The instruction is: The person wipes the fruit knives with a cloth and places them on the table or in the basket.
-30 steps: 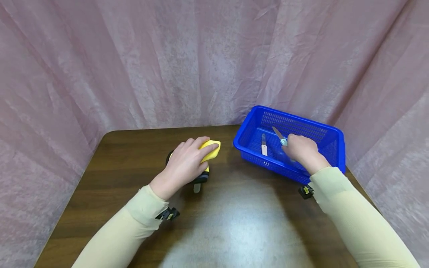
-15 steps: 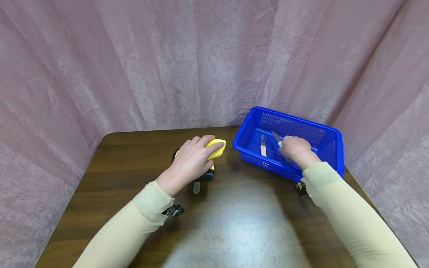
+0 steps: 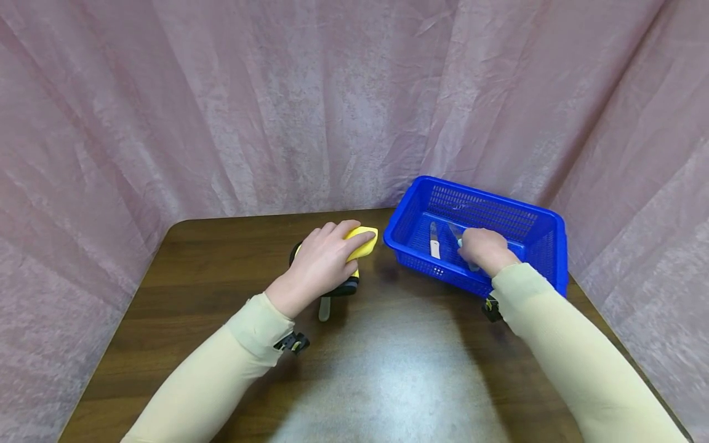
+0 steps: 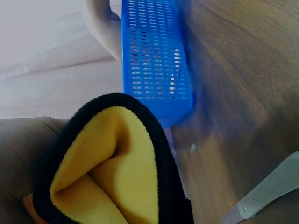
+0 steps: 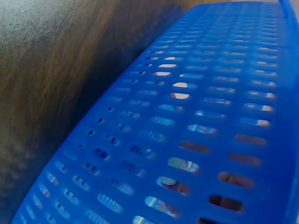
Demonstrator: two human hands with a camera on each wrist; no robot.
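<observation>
My left hand [image 3: 327, 261] grips a folded yellow cloth [image 3: 362, 242] with black edging, left of the blue basket. In the left wrist view the cloth [image 4: 133, 158] shows its soft yellow folds. Below it on the table lies a knife, its pale handle [image 3: 324, 309] sticking out toward me and its blade mostly hidden. Inside the basket [image 3: 476, 285] my right hand [image 3: 484, 249] holds a knife [image 3: 455, 232] with a light blue handle, low over the basket floor, blade pointing to the far left. Beside it lies a second knife with a whitish handle [image 3: 434, 248].
The basket stands at the back right of the brown wooden table [image 3: 221, 258], near its far edge. Pink curtains [image 3: 310, 111] hang behind and at the sides. Through the slotted basket wall [image 5: 219, 88] parts of the right hand show in the right wrist view.
My right hand has moved left and lower in the basket with the knife. The left hand has shifted slightly right and away from me with the cloth.
</observation>
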